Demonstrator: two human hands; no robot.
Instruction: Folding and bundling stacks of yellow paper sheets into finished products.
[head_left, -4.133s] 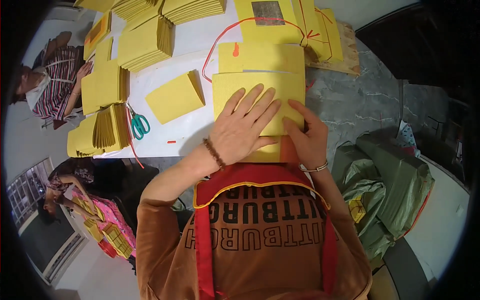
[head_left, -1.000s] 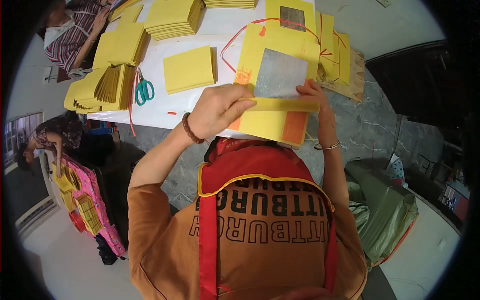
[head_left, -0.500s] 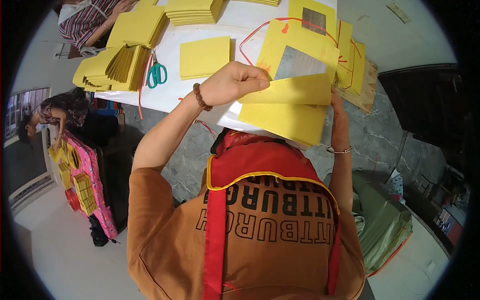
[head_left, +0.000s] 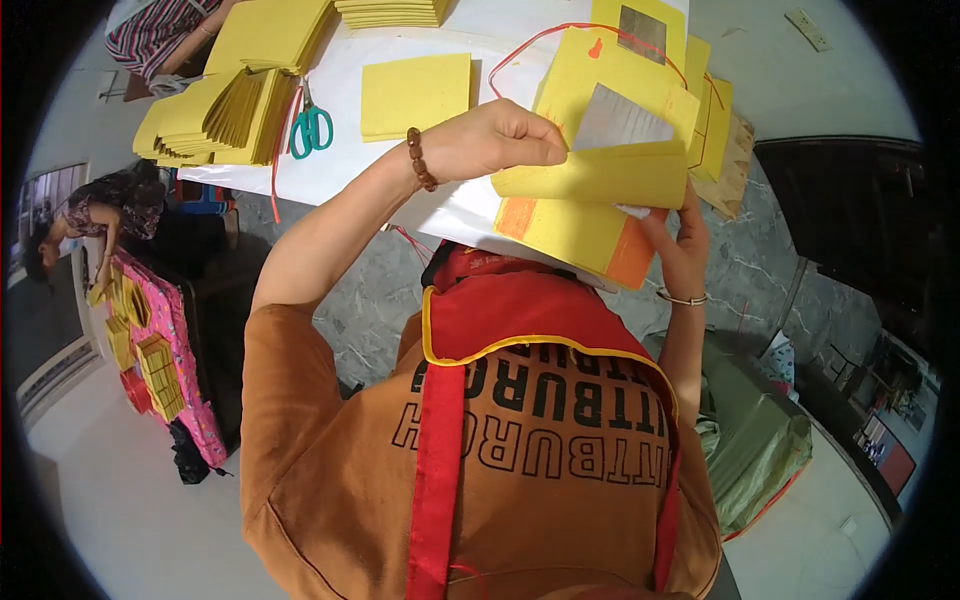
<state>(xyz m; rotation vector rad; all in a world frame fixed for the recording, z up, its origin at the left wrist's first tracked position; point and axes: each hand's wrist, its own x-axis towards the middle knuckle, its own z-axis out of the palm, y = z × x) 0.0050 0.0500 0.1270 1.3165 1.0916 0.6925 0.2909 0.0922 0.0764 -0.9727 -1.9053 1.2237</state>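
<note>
My left hand [head_left: 505, 135] is closed in a pinch on the upper left edge of a folded sheet of yellow paper [head_left: 600, 175], which looks like joss paper. My right hand [head_left: 685, 245] grips the paper's right end, its thumb near a small white bit and some fingers hidden behind. Under the folded strip lies another yellow sheet [head_left: 570, 232] with orange patches at its corners, jutting over the table's near edge. Just beyond my hands, a stack of yellow sheets [head_left: 565, 90] shows a silver square on top, with red string [head_left: 520, 50] across it.
Left of my hands on the white table [head_left: 350, 170] are a yellow pad [head_left: 415, 95], green-handled scissors [head_left: 312, 130] and piled folded yellow paper [head_left: 195, 125]. One person [head_left: 165, 40] sits at the far left; another [head_left: 115, 215] works at a pink-covered table [head_left: 180, 330].
The folded strip has curled over more. The sheet below, plain yellow before, now shows orange patches. My right thumb has come into sight, and the whole view has shifted slightly.
</note>
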